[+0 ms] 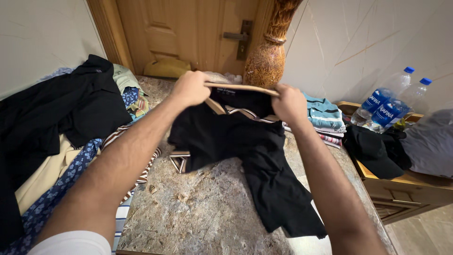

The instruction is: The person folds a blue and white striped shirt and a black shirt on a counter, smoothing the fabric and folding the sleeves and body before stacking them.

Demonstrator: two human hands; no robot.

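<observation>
Bench [198, 212]: mottled brown-grey stone top, polished, speckled, straight front edge. Wooden panelled door [188, 33] behind it with a dark metal lever handle [238, 37]; pale veined wall tiles on both sides.

Loose clothes heap [56, 127] along the bench's left side: soft black fabric on top, cream cloth, blue patterned print and brown-white stripes underneath, all crumpled.

Black shirt [250, 146]: matte knit, tan collar with thin striped trim, held up by the collar over the middle of the bench. Lower part drapes down and lies rumpled on the stone, one sleeve with a striped cuff folded out to the left.

Wooden side cabinet [401, 189] at right, lower than the bench, carries dark cloth and grey fabric.

Folded stack [323, 118] just behind the right hand: teal-striped and white pieces, flat and squared.

Woven round-bellied vase [265, 61], coarse brown fibre, at the bench's back by the door.

Two clear plastic bottles [389, 104] lying tilted on the cabinet, blue caps, blue wraparound labels.

Left hand [189, 88]: fingers curled shut, pinching the collar's left end. Right hand [289, 104]: fingers closed, pinching the collar's right end. Collar is stretched straight between them.
</observation>
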